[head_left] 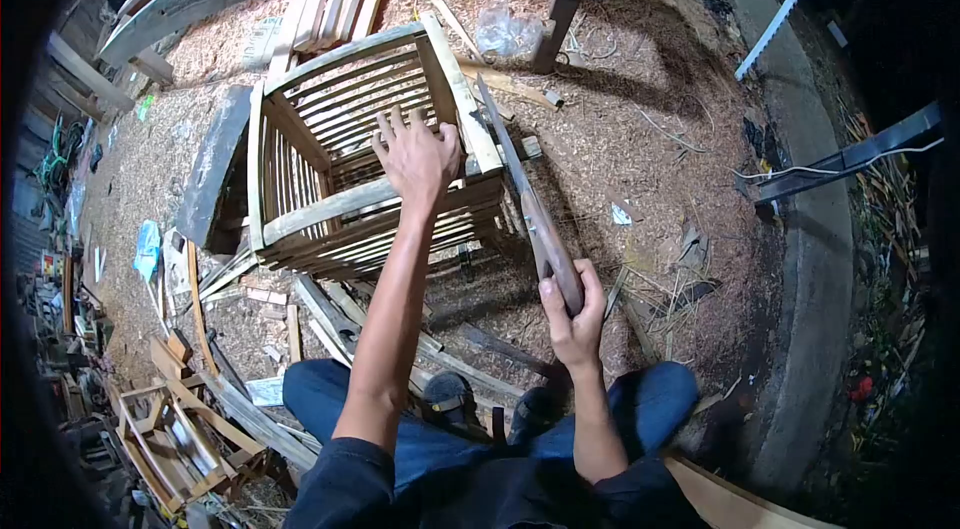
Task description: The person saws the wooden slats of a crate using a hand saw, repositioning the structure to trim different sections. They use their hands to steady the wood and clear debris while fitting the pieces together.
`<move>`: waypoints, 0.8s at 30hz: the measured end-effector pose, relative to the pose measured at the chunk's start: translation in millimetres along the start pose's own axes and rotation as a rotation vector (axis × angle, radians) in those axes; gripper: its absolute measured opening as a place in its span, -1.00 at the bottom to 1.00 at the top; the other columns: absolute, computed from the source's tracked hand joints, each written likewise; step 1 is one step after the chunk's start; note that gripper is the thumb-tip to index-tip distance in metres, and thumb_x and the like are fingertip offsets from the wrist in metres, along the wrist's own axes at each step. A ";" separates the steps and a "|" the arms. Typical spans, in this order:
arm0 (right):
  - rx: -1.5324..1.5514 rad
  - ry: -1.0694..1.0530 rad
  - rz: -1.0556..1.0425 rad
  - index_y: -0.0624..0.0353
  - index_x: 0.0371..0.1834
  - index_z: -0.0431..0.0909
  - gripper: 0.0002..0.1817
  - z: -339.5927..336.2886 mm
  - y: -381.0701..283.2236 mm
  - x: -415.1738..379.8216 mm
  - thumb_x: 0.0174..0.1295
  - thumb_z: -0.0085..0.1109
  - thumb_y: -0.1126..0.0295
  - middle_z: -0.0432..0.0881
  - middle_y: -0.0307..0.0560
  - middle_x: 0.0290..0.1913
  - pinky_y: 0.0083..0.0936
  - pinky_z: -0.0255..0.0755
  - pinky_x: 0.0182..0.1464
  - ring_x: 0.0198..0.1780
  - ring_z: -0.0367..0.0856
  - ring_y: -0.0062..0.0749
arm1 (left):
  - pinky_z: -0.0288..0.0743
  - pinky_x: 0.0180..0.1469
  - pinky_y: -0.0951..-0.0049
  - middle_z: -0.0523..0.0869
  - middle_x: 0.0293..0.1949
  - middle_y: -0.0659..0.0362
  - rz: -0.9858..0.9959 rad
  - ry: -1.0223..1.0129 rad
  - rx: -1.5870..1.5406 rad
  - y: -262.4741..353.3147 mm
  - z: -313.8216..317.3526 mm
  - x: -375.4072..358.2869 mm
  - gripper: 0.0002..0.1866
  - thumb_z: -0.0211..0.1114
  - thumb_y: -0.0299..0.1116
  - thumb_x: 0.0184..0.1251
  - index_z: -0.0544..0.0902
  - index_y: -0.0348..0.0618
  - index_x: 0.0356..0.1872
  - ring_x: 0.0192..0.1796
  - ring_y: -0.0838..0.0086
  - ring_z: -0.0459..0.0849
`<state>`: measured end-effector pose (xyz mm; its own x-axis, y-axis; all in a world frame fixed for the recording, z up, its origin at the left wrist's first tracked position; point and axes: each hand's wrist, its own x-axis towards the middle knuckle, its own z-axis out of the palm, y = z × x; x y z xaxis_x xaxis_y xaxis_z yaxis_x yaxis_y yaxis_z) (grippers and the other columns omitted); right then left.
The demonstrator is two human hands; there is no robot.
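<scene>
Pale slatted wooden frame (365,199) sits on the sawdust-strewn floor (620,159), centre, ahead of the person's knees. Left hand (415,159) over its near rail; contact can't be told. Right hand (575,314), right of the frame, has the brown-handled, long tapered blade tool (550,247), tip pointing away, alongside frame's right rail. Dark slanted wooden block (215,169) just left of frame; crumpled blue plastic bag (147,251) farther left. Pale wooden planks (338,7) behind frame, clear plastic bag (507,32) right of those. Small brown wooden frame (185,439) lower left. Straight grey concrete strip (812,229) far right.
</scene>
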<state>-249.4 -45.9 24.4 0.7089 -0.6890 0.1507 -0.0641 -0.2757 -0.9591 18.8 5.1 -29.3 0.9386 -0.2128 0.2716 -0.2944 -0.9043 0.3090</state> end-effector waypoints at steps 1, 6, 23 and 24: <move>-0.046 -0.019 -0.015 0.23 -0.41 0.42 -0.73 -3.2 -1.6 -6.3 0.25 0.23 0.26 0.34 -0.25 -0.62 -0.51 0.21 -0.49 -0.56 0.30 -0.57 | 0.10 0.40 -0.06 0.43 0.29 -0.20 0.010 -0.013 0.003 -2.4 -1.5 0.7 -0.38 0.05 0.02 0.21 0.56 -0.30 0.11 0.45 0.00 0.23; -0.115 0.053 -0.035 0.31 -0.37 0.59 -0.75 -9.0 -9.8 -31.4 0.26 0.22 0.29 0.50 -0.15 -0.65 -0.46 0.30 -0.53 -0.60 0.50 -0.47 | -0.02 0.46 -0.09 0.39 0.32 -0.23 -0.014 -0.037 -0.035 1.2 2.3 1.6 -0.39 0.09 -0.04 0.12 0.57 -0.30 0.09 0.48 -0.04 0.16; -0.115 0.090 -0.168 0.29 -0.68 0.43 -0.61 58.2 20.8 65.3 0.24 0.22 0.30 0.36 0.05 -0.78 -0.36 0.14 -0.64 -0.76 0.40 -0.28 | -0.07 0.46 0.05 0.44 0.32 -0.06 0.045 0.001 0.085 -1.4 -4.1 2.2 -0.40 0.04 0.07 0.20 0.63 -0.20 0.07 0.49 0.10 0.16; -0.128 0.091 -0.116 0.29 -0.67 0.45 -0.64 46.8 11.6 55.7 0.22 0.24 0.33 0.37 0.06 -0.78 -0.36 0.17 -0.64 -0.75 0.43 -0.26 | -0.04 0.45 0.03 0.45 0.29 -0.13 0.029 0.046 0.052 -1.3 4.7 7.9 -0.43 0.05 0.01 0.16 0.65 -0.23 0.00 0.48 0.06 0.18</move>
<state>-177.8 -56.1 10.4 0.6503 -0.7042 0.2850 -0.0785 -0.4354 -0.8968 27.5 2.8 -31.8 0.9201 -0.2235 0.3217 -0.3108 -0.9163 0.2524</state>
